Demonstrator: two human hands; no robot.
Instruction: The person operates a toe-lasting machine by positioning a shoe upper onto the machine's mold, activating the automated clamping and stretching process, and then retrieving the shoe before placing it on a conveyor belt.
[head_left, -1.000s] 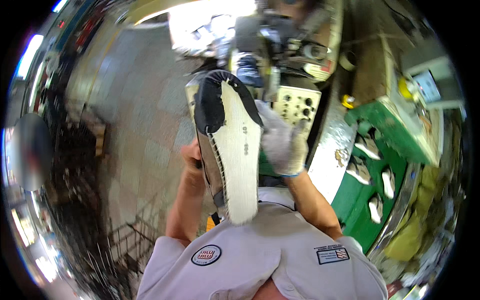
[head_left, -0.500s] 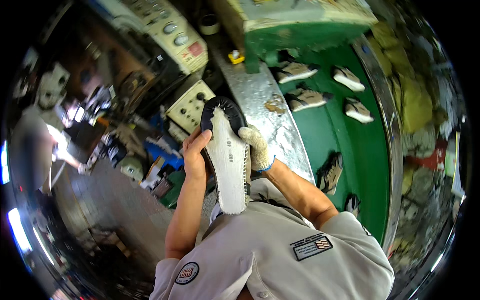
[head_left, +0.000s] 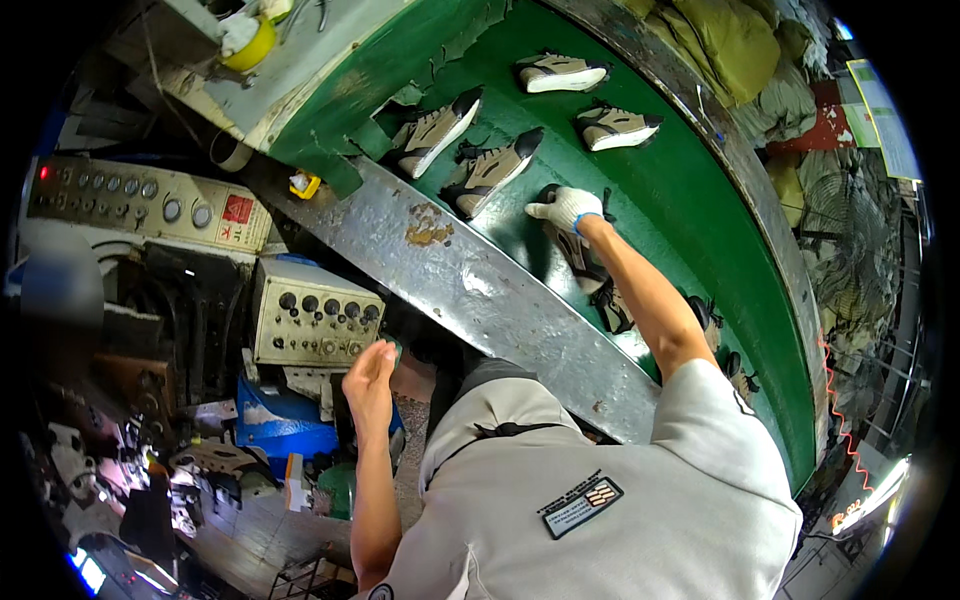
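My right hand, in a whitish knit glove with a blue cuff edge, closes over the upper of a tan and black shoe on the green belt. The glove hides part of that shoe, its dark toe end showing just beyond. My bare left hand is held up in front of the control box, its fingers loosely stretched and nothing visible in them. Other tan shoes with white soles, such as one shoe to the left, lie near my right hand.
A worn metal ledge runs along the belt's near side. Left of it stand a knobbed control box and a gauge panel. A green-sided housing covers the belt's far left. Olive cloth lies beyond the far rail.
The shoe upper with a white sole board that both hands held is no longer between them. My right hand has reached onto the belt; my left has come down and away. The view has turned.
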